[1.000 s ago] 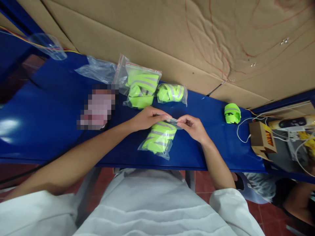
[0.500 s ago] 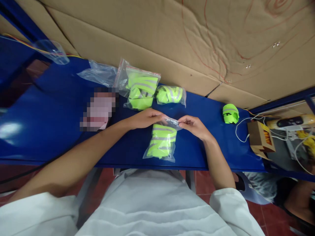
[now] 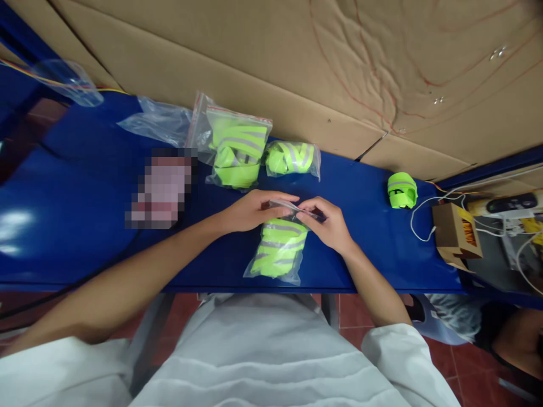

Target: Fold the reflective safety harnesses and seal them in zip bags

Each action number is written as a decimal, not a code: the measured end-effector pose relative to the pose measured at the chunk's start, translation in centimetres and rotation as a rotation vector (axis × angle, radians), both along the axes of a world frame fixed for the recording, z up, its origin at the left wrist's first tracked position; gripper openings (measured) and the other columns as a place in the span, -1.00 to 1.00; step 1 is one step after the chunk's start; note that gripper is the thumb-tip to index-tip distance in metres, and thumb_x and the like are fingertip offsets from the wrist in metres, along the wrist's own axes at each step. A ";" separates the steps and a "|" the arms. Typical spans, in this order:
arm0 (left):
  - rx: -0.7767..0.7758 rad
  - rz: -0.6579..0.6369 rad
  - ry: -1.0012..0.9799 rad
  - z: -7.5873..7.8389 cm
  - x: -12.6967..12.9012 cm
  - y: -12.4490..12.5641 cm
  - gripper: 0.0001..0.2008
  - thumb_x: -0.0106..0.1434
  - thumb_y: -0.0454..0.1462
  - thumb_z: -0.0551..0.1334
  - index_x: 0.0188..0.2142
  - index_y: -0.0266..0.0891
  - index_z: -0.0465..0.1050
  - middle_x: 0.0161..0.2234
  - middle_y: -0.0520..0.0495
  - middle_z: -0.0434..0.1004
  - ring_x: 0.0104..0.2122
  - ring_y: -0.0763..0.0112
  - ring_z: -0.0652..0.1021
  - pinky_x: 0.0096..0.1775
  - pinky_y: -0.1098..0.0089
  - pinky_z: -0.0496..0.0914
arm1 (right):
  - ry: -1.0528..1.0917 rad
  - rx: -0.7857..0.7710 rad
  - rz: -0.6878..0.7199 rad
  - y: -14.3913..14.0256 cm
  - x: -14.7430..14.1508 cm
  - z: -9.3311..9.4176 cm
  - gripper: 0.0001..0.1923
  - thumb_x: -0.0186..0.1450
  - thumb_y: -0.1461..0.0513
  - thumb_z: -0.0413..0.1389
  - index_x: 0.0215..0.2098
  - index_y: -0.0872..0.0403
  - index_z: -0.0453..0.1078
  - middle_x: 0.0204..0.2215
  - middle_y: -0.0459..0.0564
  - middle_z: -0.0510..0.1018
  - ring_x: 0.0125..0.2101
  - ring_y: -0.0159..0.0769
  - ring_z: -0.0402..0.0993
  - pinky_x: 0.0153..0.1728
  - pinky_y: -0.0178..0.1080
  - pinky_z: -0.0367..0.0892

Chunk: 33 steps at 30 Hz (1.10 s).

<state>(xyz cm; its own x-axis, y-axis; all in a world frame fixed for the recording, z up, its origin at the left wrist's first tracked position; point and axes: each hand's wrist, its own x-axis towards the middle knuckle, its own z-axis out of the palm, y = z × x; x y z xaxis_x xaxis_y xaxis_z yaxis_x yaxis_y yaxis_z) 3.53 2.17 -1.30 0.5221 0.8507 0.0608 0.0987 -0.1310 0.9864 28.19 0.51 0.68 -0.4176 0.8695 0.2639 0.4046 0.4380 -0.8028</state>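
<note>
Both hands, left hand [image 3: 250, 210] & right hand [image 3: 326, 226], pinch shut on the mouth of the clear bag [image 3: 278, 249] w/ folded hi-vis strap, lying mid-bench [image 3: 85, 226] near its front edge; uneven pressing could leave the seal partly open, or the bag could slide off that edge.

Clear glossy plastic bag [image 3: 275, 249] holding neon woven cloth bands; glossy blue table [image 3: 85, 226]; matt corrugated cardboard [image 3: 297, 68] at 12 o'clock.

Packing workshop: blue bench [image 3: 85, 226], cardboard backing [image 3: 297, 62], bagged hi-vis bands [image 3: 238, 148] w/ spare bags [image 3: 155, 120].
</note>
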 end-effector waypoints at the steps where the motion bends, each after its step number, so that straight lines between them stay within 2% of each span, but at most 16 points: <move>1: -0.026 0.006 -0.029 0.1 0.2 -0.3 -0.46 0.32 0.01 0.40 0.17 -0.24 0.59 -0.09 -0.16 0.75 -0.27 0.34 0.68 -0.27 0.46 0.50 | -0.010 0.044 -0.006 -0.2 -0.1 0.3 -0.84 0.42 0.11 0.28 -0.14 0.03 0.57 -0.33 -0.07 0.61 -0.35 -0.38 0.49 -0.30 -0.29 0.38; 5: -0.061 0.087 -0.141 0.7 0.9 -1.2 -0.57 0.24 -0.03 0.48 -0.06 -0.28 0.59 -0.26 -0.09 0.69 -0.34 0.41 0.64 -0.33 0.50 0.47 | -0.035 0.166 -0.020 -0.8 -0.5 1.0 -0.92 0.43 0.19 0.27 -0.16 0.03 0.57 -0.38 -0.10 0.56 -0.39 -0.40 0.45 -0.33 -0.31 0.37; 8: -0.053 0.140 -0.170 0.9 0.9 -1.4 -0.65 0.26 -0.05 0.47 -0.19 -0.30 0.56 -0.33 -0.06 0.65 -0.38 0.44 0.62 -0.35 0.52 0.46 | -0.045 0.204 -0.024 -1.0 -0.5 1.2 -0.94 0.42 0.23 0.29 -0.15 0.04 0.56 -0.39 -0.11 0.54 -0.38 -0.42 0.46 -0.34 -0.32 0.37; 16: -0.051 0.165 -0.146 0.9 1.0 -1.7 -0.66 0.31 -0.03 0.44 -0.23 -0.30 0.62 -0.26 -0.14 0.72 -0.35 0.41 0.65 -0.34 0.50 0.48 | -0.061 0.228 -0.006 -1.2 -0.8 1.0 -0.98 0.42 0.26 0.26 -0.19 0.06 0.53 -0.41 -0.11 0.53 -0.40 -0.42 0.44 -0.36 -0.32 0.36; 25: -0.077 0.194 -0.127 1.0 1.1 -1.9 -0.67 0.27 -0.04 0.47 -0.26 -0.28 0.64 -0.34 -0.09 0.73 -0.36 0.39 0.67 -0.32 0.49 0.52 | -0.046 0.264 -0.031 -1.1 -1.1 0.7 -0.93 0.41 0.26 0.26 -0.28 0.06 0.53 -0.47 -0.11 0.55 -0.45 -0.41 0.41 -0.39 -0.29 0.34; 33: -0.036 0.185 -0.113 0.8 1.1 -1.7 -0.68 0.29 -0.04 0.45 -0.30 -0.28 0.65 -0.37 -0.08 0.73 -0.38 0.41 0.68 -0.33 0.52 0.51 | -0.043 0.264 -0.025 -1.0 -1.1 0.8 -0.88 0.41 0.26 0.26 -0.32 0.04 0.54 -0.47 -0.11 0.59 -0.46 -0.41 0.43 -0.36 -0.26 0.35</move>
